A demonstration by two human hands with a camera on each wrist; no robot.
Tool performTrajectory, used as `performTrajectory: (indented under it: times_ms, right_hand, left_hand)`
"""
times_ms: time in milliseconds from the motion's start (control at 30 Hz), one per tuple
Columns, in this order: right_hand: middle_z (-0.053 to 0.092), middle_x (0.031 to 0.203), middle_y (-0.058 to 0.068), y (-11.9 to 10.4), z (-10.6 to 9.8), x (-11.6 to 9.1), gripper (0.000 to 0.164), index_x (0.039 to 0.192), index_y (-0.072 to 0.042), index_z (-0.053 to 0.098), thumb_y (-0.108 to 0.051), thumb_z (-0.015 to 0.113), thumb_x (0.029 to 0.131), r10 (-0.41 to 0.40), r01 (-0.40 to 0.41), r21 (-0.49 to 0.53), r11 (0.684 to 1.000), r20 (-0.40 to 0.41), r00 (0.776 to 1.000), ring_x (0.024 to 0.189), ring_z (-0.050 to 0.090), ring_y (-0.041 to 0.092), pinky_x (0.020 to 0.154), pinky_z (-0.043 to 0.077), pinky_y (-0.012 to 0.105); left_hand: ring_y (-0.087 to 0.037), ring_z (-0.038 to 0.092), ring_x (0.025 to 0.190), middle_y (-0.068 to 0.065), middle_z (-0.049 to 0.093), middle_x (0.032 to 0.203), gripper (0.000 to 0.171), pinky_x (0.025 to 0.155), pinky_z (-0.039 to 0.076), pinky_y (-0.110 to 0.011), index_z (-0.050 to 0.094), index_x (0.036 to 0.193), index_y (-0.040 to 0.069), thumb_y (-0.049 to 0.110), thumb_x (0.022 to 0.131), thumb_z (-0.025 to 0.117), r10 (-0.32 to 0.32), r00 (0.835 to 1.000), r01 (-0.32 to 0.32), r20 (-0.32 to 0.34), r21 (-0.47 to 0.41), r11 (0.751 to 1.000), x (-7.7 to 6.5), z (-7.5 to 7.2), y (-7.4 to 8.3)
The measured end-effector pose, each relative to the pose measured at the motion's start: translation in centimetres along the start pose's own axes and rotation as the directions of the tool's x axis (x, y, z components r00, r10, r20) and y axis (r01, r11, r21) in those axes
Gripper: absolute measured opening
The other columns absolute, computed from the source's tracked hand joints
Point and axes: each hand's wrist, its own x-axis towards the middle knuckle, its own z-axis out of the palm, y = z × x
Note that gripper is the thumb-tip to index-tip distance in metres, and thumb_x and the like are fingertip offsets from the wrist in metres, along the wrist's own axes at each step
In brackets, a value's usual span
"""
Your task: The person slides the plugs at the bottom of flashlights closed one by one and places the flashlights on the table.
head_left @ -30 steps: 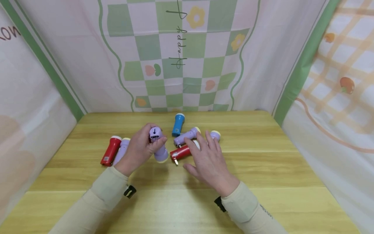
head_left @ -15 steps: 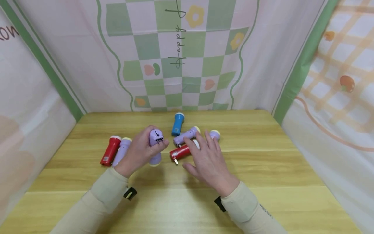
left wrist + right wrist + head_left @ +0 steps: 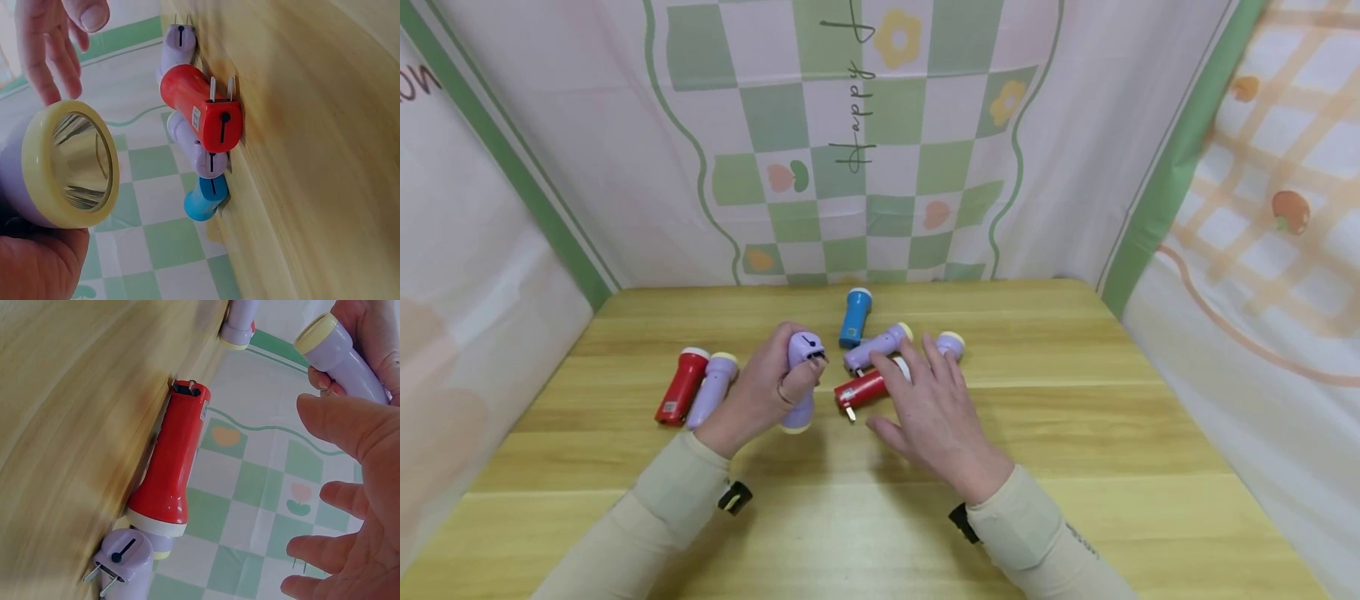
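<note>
My left hand (image 3: pixel 767 379) grips a purple flashlight (image 3: pixel 801 408) above the table, its cream-rimmed lens end pointing down. The thumb lies at the slotted tail end, by the dark plug recess. My right hand (image 3: pixel 936 417) hovers with spread fingers over a red flashlight (image 3: pixel 861 389) whose metal prongs (image 3: pixel 222 90) stick out. Behind that red one lies a purple flashlight (image 3: pixel 872 352), also with prongs folded out. Another purple flashlight (image 3: pixel 951 344) is partly hidden behind the right fingers; its prongs (image 3: pixel 100 581) show in the right wrist view.
A blue flashlight (image 3: pixel 855 318) lies farther back on the wooden table (image 3: pixel 850 517). Left of my left hand, a red flashlight (image 3: pixel 683 387) and a purple flashlight (image 3: pixel 711 392) lie side by side. A patterned cloth (image 3: pixel 842 225) hangs behind the table.
The purple flashlight in my left hand has turned more upright, its lens end swinging left and down. My left thumb has shifted onto its tail end. The right hand has stayed nearly still.
</note>
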Motion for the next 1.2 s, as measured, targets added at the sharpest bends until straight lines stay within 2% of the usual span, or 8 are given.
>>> performTrajectory:
  times_ms: [133,333,467,667,800,900,1067,1200]
  right_hand:
    - [0.049,0.154,0.025,0.0,-0.1,0.1,0.080,0.151,-0.016,0.050,-0.046,0.084,0.086,-0.012,0.012,0.005,1.000,-0.020,1.000,0.143,0.041,0.055,0.114,0.037,0.070]
    - [0.050,0.153,0.025,-0.1,-0.2,0.2,0.078,0.151,-0.014,0.051,-0.046,0.083,0.087,-0.026,0.026,0.011,1.000,-0.034,0.999,0.142,0.043,0.054,0.115,0.037,0.068]
    - [0.053,0.151,0.025,-0.2,-0.2,0.3,0.076,0.149,-0.013,0.053,-0.044,0.084,0.087,-0.044,0.045,0.021,0.999,-0.067,0.997,0.141,0.046,0.052,0.115,0.039,0.066]
    - [0.062,0.141,0.021,-0.3,-0.1,0.7,0.070,0.142,-0.006,0.058,-0.039,0.086,0.087,-0.120,0.133,0.059,0.989,-0.187,0.975,0.133,0.056,0.044,0.114,0.045,0.056]
    - [0.063,0.140,0.020,-0.5,-0.2,0.8,0.067,0.142,-0.004,0.058,-0.036,0.085,0.088,-0.141,0.165,0.092,0.982,-0.222,0.965,0.132,0.059,0.041,0.115,0.046,0.051]
    - [0.064,0.139,0.018,-0.6,-0.4,0.8,0.067,0.143,-0.003,0.056,-0.035,0.083,0.090,-0.150,0.181,0.117,0.976,-0.240,0.959,0.130,0.061,0.036,0.113,0.048,0.048]
    - [0.068,0.135,0.014,-0.7,-0.5,0.9,0.069,0.142,0.000,0.056,-0.034,0.084,0.089,-0.160,0.214,0.157,0.964,-0.297,0.941,0.118,0.069,0.032,0.102,0.056,0.044]
    - [0.070,0.132,0.012,-0.9,-0.4,0.9,0.067,0.141,-0.001,0.057,-0.032,0.084,0.088,-0.163,0.227,0.179,0.957,-0.315,0.935,0.112,0.072,0.028,0.094,0.060,0.042]
  left_hand:
    - [-0.019,0.061,0.080,-0.009,0.064,0.097,0.036,0.070,0.055,-0.035,0.049,0.120,0.005,0.029,0.094,0.057,0.022,1.000,-0.022,0.008,-0.003,1.000,0.0,0.1,0.2]
    - [-0.022,0.058,0.090,-0.015,0.058,0.110,0.044,0.078,0.053,-0.037,0.039,0.130,0.002,0.026,0.096,0.054,0.042,0.997,-0.040,0.060,-0.036,0.999,0.0,0.2,0.7]
    - [-0.022,0.056,0.091,-0.015,0.055,0.110,0.044,0.081,0.052,-0.038,0.036,0.132,0.001,0.024,0.098,0.052,0.060,0.994,-0.057,0.086,-0.037,0.998,-0.1,0.3,1.1]
    - [-0.021,0.057,0.085,-0.012,0.057,0.103,0.038,0.078,0.053,-0.038,0.041,0.131,-0.001,0.020,0.102,0.053,0.067,0.993,-0.064,0.099,-0.031,0.997,-0.3,0.4,1.9]
    - [-0.020,0.060,0.086,-0.011,0.061,0.105,0.035,0.078,0.057,-0.038,0.045,0.134,0.001,0.020,0.106,0.055,0.067,0.991,-0.060,0.117,-0.062,0.996,-0.4,0.5,2.4]
    - [-0.020,0.063,0.088,-0.009,0.065,0.108,0.035,0.079,0.059,-0.037,0.048,0.136,0.004,0.021,0.107,0.058,0.092,0.986,-0.080,0.136,-0.092,0.993,-0.5,0.5,2.7]
    - [-0.017,0.064,0.087,-0.002,0.066,0.105,0.034,0.075,0.059,-0.032,0.053,0.134,0.008,0.023,0.106,0.064,0.149,0.980,-0.138,0.131,-0.092,0.986,-0.6,0.7,3.0]
    - [-0.016,0.062,0.083,0.001,0.065,0.100,0.033,0.071,0.057,-0.030,0.057,0.132,0.010,0.025,0.104,0.066,0.151,0.983,-0.146,0.103,-0.057,0.988,-0.7,0.8,3.3]
